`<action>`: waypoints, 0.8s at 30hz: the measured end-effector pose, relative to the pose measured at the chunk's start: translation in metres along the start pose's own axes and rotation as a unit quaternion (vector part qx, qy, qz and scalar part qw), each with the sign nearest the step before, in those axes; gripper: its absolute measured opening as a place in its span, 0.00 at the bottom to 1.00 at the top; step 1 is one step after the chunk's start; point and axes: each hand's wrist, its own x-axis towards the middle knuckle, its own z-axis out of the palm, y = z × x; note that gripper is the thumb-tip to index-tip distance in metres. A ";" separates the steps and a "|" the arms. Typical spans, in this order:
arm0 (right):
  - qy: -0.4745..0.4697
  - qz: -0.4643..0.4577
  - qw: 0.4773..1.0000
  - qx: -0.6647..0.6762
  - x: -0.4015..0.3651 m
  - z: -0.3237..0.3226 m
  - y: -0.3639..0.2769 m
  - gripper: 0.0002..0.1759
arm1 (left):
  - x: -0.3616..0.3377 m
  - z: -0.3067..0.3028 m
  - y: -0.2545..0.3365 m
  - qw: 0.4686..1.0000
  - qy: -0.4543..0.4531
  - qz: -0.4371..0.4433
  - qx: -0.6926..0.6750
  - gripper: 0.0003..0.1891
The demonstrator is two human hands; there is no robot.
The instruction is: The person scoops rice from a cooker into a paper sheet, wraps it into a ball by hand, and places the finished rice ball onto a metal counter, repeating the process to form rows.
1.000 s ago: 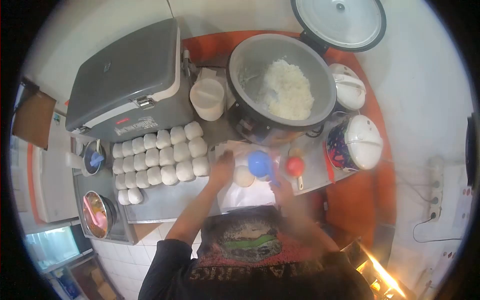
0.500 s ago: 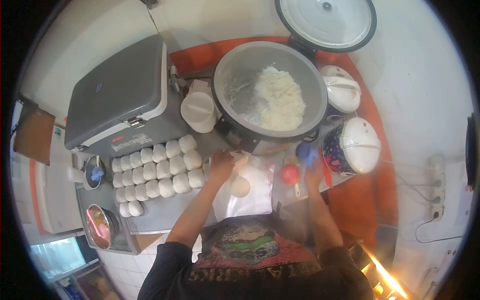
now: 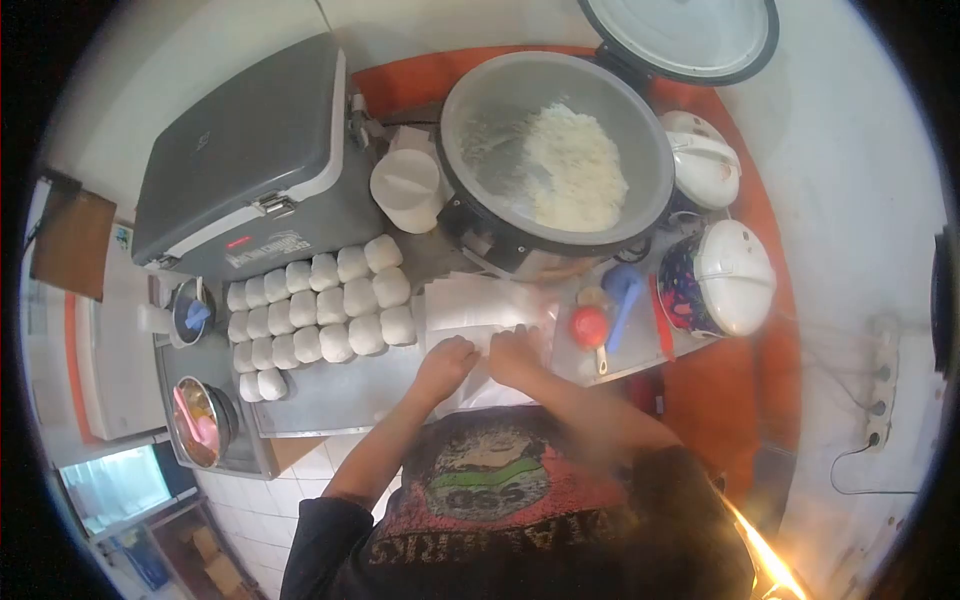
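White wrapping paper (image 3: 470, 300) lies in sheets on the metal table in front of me. My left hand (image 3: 447, 368) is closed at the paper's left side, fingers curled in. Close beside it, my right hand (image 3: 515, 358) is closed on the paper too. The round rice mound is no longer visible; paper and hands cover that spot. Right of the paper are a red scoop (image 3: 588, 326) with a light handle and a blue rice paddle (image 3: 625, 298), both untouched. Rows of white wrapped parcels (image 3: 330, 310) stand to the left.
Behind the paper is a large open rice cooker (image 3: 475, 225) holding rice (image 3: 575, 170). A grey cooler box (image 3: 250, 150) and a white jug (image 3: 406, 190) stand back left. Two white-lidded containers (image 3: 735, 275) are at right. A metal bowl (image 3: 222, 425) with a pink spoon sits far left.
My right hand has left the blue paddle and come to the paper. My left hand has moved down toward me from the paper's upper left. The paddle now lies beside the red scoop.
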 end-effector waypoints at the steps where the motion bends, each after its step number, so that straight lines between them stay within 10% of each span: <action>1: -0.046 0.048 0.997 -0.024 -0.005 -0.009 -0.007 0.25 | 0.000 0.000 0.001 1.000 0.001 -0.001 0.006 0.07; 4: 0.151 -0.097 0.984 0.014 0.000 0.047 0.008 0.34 | -0.002 -0.002 0.002 1.000 -0.006 0.001 0.009 0.08; 9: 0.127 -0.139 0.981 -0.057 -0.011 0.081 0.038 0.42 | -0.009 0.005 -0.011 0.967 0.089 -0.143 0.190 0.08; 17: 0.180 -0.149 0.972 -0.018 -0.024 0.104 0.057 0.44 | -0.015 -0.002 -0.043 0.919 0.000 -0.370 -0.134 0.18; 24: 0.185 -0.153 0.970 -0.032 -0.022 0.091 0.059 0.37 | -0.049 0.046 -0.027 0.853 0.117 -0.462 -0.211 0.16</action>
